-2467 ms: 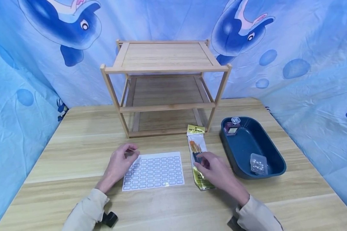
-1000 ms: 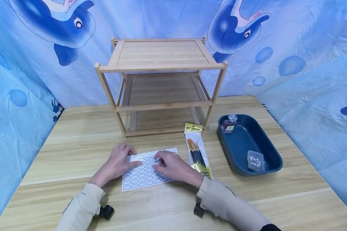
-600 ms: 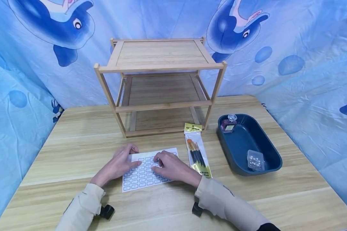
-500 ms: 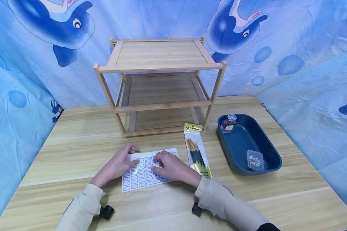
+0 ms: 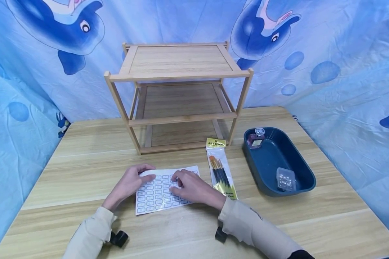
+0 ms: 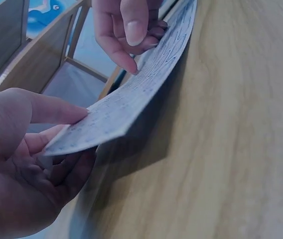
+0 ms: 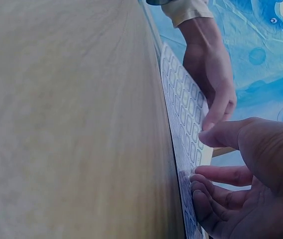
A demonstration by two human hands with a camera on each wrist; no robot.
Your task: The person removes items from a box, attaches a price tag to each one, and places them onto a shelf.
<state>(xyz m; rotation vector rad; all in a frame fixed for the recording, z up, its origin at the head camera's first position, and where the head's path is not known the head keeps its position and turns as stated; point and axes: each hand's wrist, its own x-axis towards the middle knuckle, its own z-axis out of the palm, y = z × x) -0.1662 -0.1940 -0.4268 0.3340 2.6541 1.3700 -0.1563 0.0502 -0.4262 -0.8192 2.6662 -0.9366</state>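
Note:
A white sheet of stickers (image 5: 163, 201), printed with rows of small blue-outlined boxes, lies on the table between my hands. My left hand (image 5: 129, 182) pinches its left end, thumb on top and fingers beneath. In the left wrist view, that end of the sticker sheet (image 6: 99, 122) is bent up off the wood, with a shadow below. My right hand (image 5: 194, 187) is over the sheet's right part, fingers loosely bent and fingertips resting on it. Thumb and forefinger stand apart in the right wrist view, beside the sheet (image 7: 181, 99).
Right of the sheet lies a pack of artist brushes (image 5: 219, 172), partly behind my right wrist. Farther right, a dark blue tub (image 5: 272, 158) holds a perfume bottle (image 5: 256, 138) and a small clear box (image 5: 286, 179). A three-tier wooden shelf (image 5: 181, 76) stands at the back.
My right hand has left the brush pack and come left onto the sticker sheet. My left hand has gone from beside the sheet to gripping its left end, which now rises slightly.

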